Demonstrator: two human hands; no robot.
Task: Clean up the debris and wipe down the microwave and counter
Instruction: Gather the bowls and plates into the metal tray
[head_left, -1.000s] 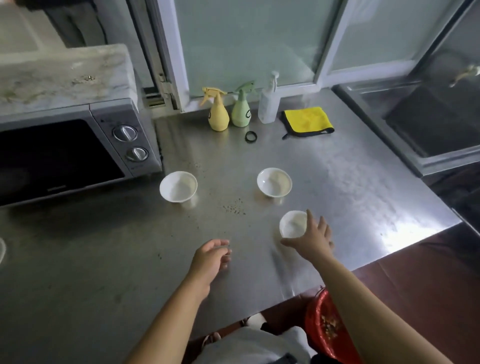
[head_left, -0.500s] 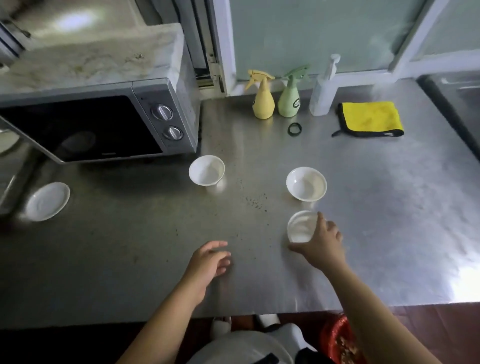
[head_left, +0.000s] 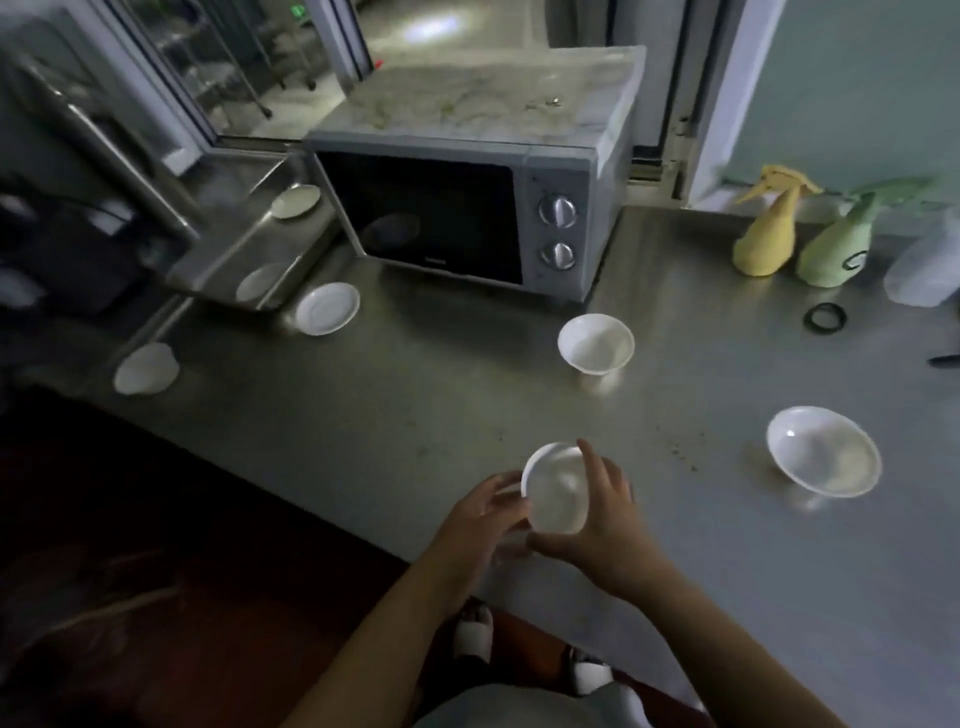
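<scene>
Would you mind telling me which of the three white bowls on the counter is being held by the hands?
The nearest bowl, at the counter's front edge: left hand and right hand grip its sides. The bowl by the microwave and the right-hand bowl stand untouched.

— What is the tabletop (head_left: 363, 426)?
— Brushed metal, dull sheen, speckled with fine debris (head_left: 680, 452).
— The bowls?
— Glossy white, the far one (head_left: 596, 344) and the right one (head_left: 823, 451). The microwave (head_left: 563, 171) has a matt grey casing and shiny metal knobs.
</scene>
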